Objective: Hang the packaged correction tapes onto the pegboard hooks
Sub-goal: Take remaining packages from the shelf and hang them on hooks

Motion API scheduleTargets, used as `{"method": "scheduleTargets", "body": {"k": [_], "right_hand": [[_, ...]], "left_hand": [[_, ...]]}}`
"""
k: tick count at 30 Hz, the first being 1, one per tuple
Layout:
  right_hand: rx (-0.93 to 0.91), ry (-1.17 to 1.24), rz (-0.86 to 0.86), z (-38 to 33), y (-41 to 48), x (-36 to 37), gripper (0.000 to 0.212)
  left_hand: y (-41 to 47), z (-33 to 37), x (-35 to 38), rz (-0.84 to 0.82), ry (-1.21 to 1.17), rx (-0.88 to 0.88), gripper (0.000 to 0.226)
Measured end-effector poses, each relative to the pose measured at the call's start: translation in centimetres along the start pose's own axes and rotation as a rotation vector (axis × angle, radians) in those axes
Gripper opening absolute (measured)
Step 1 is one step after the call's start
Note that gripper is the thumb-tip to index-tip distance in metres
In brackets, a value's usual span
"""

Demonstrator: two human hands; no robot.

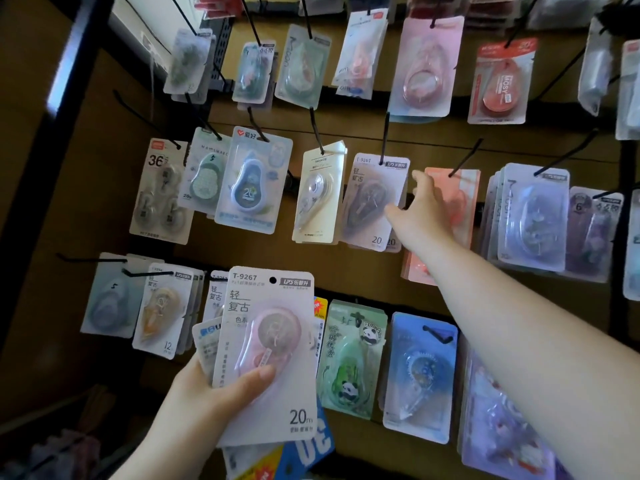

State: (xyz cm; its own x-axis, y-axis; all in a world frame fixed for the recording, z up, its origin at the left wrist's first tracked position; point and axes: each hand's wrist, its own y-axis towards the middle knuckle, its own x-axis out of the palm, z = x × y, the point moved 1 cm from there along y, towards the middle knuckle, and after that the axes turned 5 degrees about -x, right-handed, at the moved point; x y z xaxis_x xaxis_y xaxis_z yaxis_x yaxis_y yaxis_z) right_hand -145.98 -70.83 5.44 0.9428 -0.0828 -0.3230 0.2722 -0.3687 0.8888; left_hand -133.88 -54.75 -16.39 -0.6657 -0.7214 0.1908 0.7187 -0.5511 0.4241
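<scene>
On the middle row, the open right hand (424,206) touches a hung grey carded correction tape (370,202). The left hand (221,393) grips a loosely fanned, pink-fronted stack of carded tapes (270,341), which may slip.

Pink T-9267 correction tape pack (270,341), 20 m, is lying unhung, upright, fronting a fanned stack of packs (308,445). Grey T-9267 packs (374,202) are hanging on a black middle-row pegboard hook (385,136).
</scene>
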Motion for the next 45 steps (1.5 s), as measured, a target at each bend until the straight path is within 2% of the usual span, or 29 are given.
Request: {"method": "scheduleTargets", "body": {"k": [2, 5, 10, 13, 16, 18, 22, 26, 38, 45], "right_hand": [[-0.123, 0.042, 0.005, -0.4, -2.7, -0.8, 0.052], [-0.191, 0.167, -0.145, -0.4, -7.7, -1.8, 0.03], [0.069, 0.353, -0.583, 0.5, -13.6, -1.7, 0.014], [0.202, 0.526, -0.638, 1.2, -14.7, -1.4, 0.014], [0.267, 0.588, -0.557, 1.9, -15.1, -1.6, 0.012], [0.252, 0.572, -0.473, 2.2, -15.3, -1.9, 0.007], [0.26, 0.562, -0.381, 2.5, -15.4, -2.9, 0.018], [0.306, 0.55, -0.342, 3.1, -15.2, -3.4, 0.02], [0.384, 0.65, -0.157, 3.4, -12.7, -4.7, 0.019], [0.262, 0.585, 0.0, 1.9, -7.8, -6.2, 0.023]], "left_hand": [[-1.0, 1.6, 0.8, -0.041, -0.011, 0.022, 0.099], [-2.1, 3.0, 2.3, -0.119, -0.095, 0.015, 0.097], [-2.7, 4.4, 4.7, -0.147, -0.151, 0.002, 0.074], [-3.3, 4.7, 6.0, -0.137, -0.128, -0.009, 0.07], [-3.7, 4.8, 7.1, -0.118, -0.132, -0.028, 0.049], [-3.9, 5.0, 7.8, -0.121, -0.118, -0.038, 0.045], [-4.2, 5.3, 9.0, -0.139, -0.137, -0.036, 0.027], [-4.1, 5.1, 9.3, -0.176, -0.141, -0.044, 0.049], [-3.8, 5.0, 8.2, -0.131, -0.186, -0.051, 0.04], [-3.3, 4.4, 6.1, -0.108, -0.186, -0.101, 0.05]]}}
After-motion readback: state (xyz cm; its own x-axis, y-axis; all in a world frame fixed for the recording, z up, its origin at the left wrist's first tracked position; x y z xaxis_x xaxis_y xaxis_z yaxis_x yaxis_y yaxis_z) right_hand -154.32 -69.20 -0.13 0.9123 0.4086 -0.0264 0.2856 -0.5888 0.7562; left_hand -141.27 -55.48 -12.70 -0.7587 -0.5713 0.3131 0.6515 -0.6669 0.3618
